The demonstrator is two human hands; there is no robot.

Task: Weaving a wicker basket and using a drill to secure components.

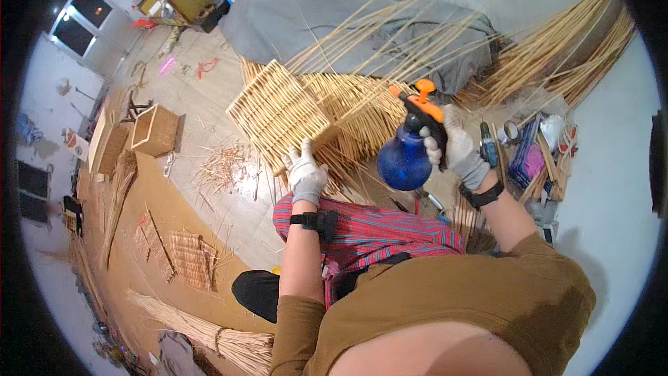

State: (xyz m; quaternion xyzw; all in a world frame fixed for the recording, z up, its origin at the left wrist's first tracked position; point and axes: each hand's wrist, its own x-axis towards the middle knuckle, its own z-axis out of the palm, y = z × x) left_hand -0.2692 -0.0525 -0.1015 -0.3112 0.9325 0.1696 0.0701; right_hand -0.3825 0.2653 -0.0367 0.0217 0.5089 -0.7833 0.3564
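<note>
A woven wicker panel basket (275, 111) with long loose rods sticking out toward the upper right is tilted in front of me. My left hand (304, 170), in a white glove, grips its lower edge. My right hand (449, 146), also gloved, is wrapped round a blue spray bottle (403, 163) with an orange and black pump, held just right of the wicker. Behind both hands, a dense mat of woven rods (358, 101) lies beside the basket. A red striped cloth (369, 230) covers my lap.
A grey cloth-covered mound (292, 14) and rod bundles (570, 42) lie at the back. Tools including a drill (487, 146) and a blue crate (527, 143) crowd the right. Finished baskets (153, 129), wood shavings (223, 167), flat woven pieces (191, 257) and a straw bundle (209, 327) occupy the left floor.
</note>
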